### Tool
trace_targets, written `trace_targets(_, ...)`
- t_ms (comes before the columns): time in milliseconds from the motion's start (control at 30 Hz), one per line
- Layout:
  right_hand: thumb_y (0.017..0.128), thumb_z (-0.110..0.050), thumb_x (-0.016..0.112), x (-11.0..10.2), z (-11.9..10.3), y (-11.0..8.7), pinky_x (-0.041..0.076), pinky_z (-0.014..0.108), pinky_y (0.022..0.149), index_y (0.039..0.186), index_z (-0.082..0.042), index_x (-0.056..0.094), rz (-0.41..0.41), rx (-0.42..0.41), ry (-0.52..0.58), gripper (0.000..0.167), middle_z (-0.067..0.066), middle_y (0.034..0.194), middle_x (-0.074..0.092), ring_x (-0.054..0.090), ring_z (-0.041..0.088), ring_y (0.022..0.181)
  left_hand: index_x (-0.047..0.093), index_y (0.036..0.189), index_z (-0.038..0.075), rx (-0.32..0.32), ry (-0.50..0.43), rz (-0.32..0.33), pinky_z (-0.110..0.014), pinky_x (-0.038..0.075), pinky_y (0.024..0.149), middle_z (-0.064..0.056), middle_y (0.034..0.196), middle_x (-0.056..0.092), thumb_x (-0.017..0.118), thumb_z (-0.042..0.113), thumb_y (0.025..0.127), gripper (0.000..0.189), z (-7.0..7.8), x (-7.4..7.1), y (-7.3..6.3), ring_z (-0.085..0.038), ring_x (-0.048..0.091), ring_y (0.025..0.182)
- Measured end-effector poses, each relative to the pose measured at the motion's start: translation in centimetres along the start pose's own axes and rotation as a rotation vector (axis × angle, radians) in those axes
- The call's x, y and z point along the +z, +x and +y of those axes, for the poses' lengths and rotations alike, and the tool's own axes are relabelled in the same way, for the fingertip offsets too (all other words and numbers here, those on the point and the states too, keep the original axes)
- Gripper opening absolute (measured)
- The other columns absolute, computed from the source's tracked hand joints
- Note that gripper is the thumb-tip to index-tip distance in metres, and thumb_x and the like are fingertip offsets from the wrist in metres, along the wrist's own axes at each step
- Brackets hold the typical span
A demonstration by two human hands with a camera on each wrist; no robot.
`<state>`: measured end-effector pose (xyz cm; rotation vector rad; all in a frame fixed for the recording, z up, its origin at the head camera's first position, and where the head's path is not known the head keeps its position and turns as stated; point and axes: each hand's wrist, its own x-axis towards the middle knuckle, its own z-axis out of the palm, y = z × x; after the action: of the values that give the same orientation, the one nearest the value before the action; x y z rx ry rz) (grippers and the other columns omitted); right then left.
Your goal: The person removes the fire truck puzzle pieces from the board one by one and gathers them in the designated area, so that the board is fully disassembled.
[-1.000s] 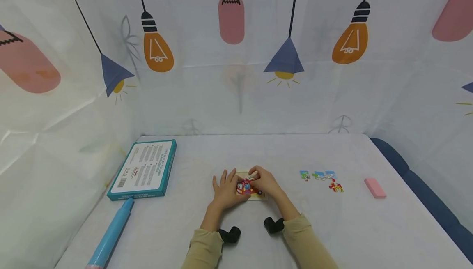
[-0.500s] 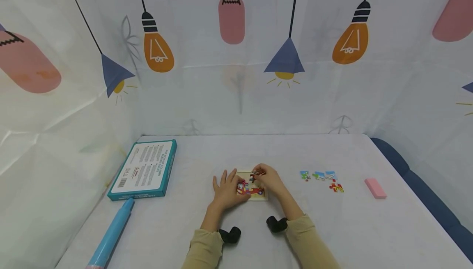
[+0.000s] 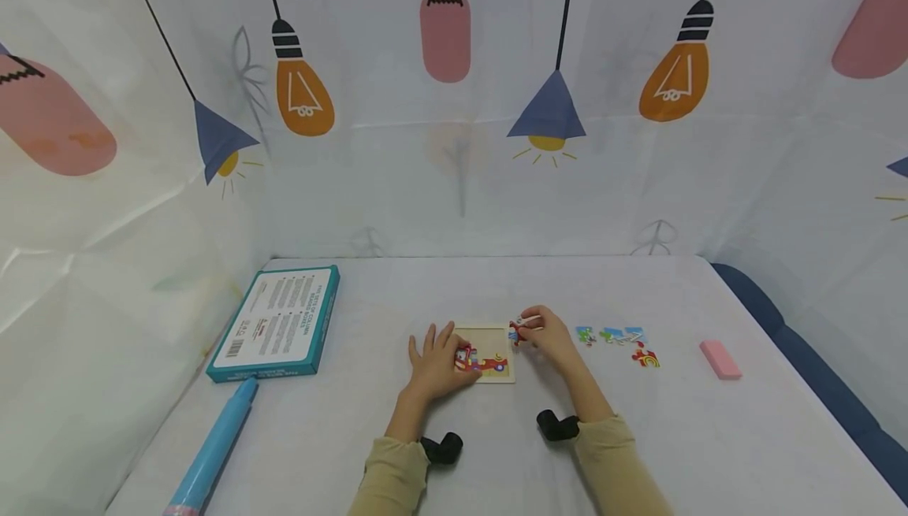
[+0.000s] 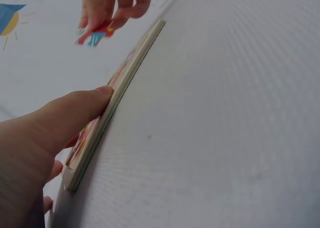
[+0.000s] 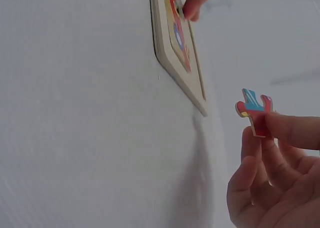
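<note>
Between thumb and fingertips my right hand (image 3: 549,336) pinches a red and blue jigsaw piece (image 5: 256,111), raised just off the right side of a small wooden puzzle tray (image 3: 489,328). Fingers spread, my left hand (image 3: 434,370) rests on the tray's left part. Its thumb (image 4: 82,105) presses on the tray's near edge in the left wrist view. Joined pieces showing a red vehicle (image 3: 489,363) lie along the tray's lower part; the left hand hides some of them. Bare wood shows in the upper part.
Loose jigsaw pieces (image 3: 623,336) lie to the right, with a red rainbow piece (image 3: 645,358) below them. Farther right is a pink block (image 3: 720,360). A teal box (image 3: 278,323) and a blue tube (image 3: 216,445) lie on the left side of the white table.
My right hand has lifted the red and blue jigsaw piece out of the tray and moved right with it. The upper part of the tray is uncovered. The left hand stays in place.
</note>
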<state>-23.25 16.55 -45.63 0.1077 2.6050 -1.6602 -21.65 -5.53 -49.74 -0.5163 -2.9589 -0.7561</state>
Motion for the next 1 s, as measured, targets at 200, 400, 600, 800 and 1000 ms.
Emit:
trace_targets(200,0.088,-0.004,0.058,-3.0,0.9,0.0,0.045,0.028,0.061,0.112,0.004,0.049,0.004,0.032,0.032,0.027,0.018,0.094,0.061,0.061,0.016,0.074,0.055,0.109,0.019,-0.008,-0.009,-0.007,-0.068,0.003,0.1,-0.011,0.146,0.034,0.071,0.05,0.072,0.051,0.2,-0.2,0.1,-0.042,0.02,0.135)
trace_targets(400,0.088,-0.007,0.058,-5.8,2.0,-0.8,0.045,0.029,0.063,0.114,0.006,0.047,-0.022,0.063,0.027,0.032,0.013,0.093,0.063,0.059,0.008,0.074,0.056,0.11,0.019,-0.017,-0.009,-0.017,-0.068,0.003,0.101,-0.01,0.146,0.034,0.071,0.05,0.072,0.051,0.2,-0.3,0.1,-0.042,0.02,0.135)
trace_targets(600,0.086,-0.008,0.06,-8.6,3.1,-1.9,0.046,0.026,0.063,0.115,0.012,0.047,-0.036,0.13,-0.027,0.038,0.001,0.083,0.064,0.056,0.004,0.069,0.056,0.109,0.019,-0.014,0.006,-0.016,-0.068,0.003,0.1,-0.011,0.146,0.034,0.071,0.05,0.072,0.051,0.1,0.0,0.0,-0.042,0.02,0.135)
trace_targets(800,0.084,-0.007,0.059,-11.2,3.9,-3.0,0.041,0.025,0.063,0.112,0.015,0.051,-0.002,0.22,-0.173,0.037,0.013,0.088,0.062,0.052,0.014,0.074,0.056,0.11,0.02,-0.012,0.008,-0.013,-0.067,0.003,0.101,-0.01,0.146,0.034,0.07,0.051,0.072,0.051,0.1,0.0,-0.1,-0.041,0.02,0.135)
trace_targets(1000,0.084,-0.007,0.058,-12.3,4.6,-3.7,0.042,0.025,0.06,0.11,0.014,0.055,0.049,0.29,-0.247,0.033,0.023,0.096,0.056,0.051,0.022,0.076,0.056,0.109,0.019,-0.008,-0.004,-0.003,-0.067,0.003,0.101,-0.01,0.146,0.034,0.071,0.051,0.072,0.051,0.0,0.1,0.0,-0.042,0.021,0.135)
